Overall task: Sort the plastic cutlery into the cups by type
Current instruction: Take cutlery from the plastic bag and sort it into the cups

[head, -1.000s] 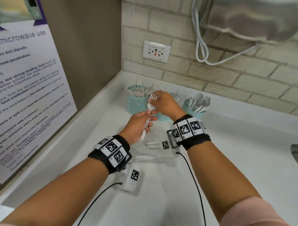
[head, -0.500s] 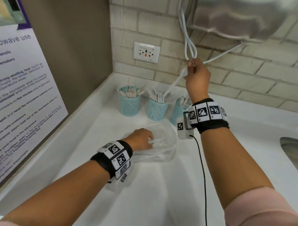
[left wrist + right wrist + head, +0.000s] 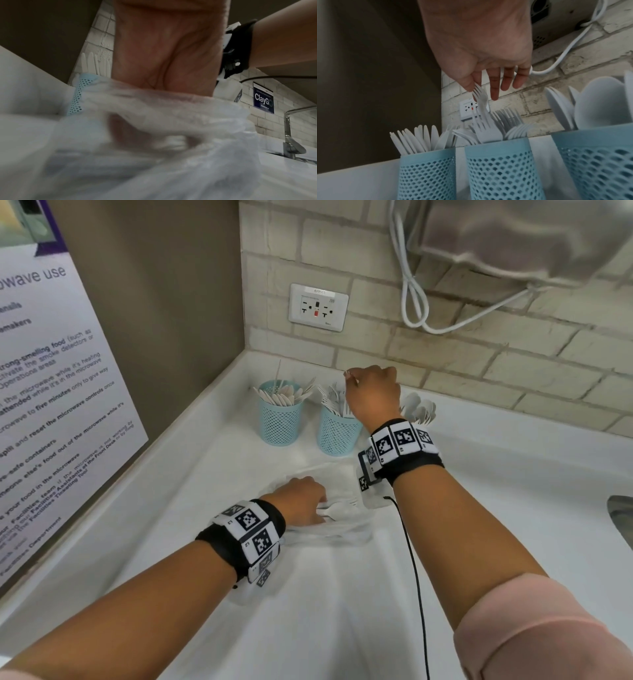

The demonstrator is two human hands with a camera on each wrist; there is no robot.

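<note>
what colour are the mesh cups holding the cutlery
Light blue, with a perforated mesh pattern; the cups show best in the right wrist view.

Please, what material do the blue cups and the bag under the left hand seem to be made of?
The blue cups look like moulded matte plastic: the walls are pierced by an even mesh of small holes and the rim is smooth. They could be coated metal mesh; the pictures leave it open. The bag seems thin clear plastic film: it crumples in soft folds, and white cutlery shows through it.
</note>
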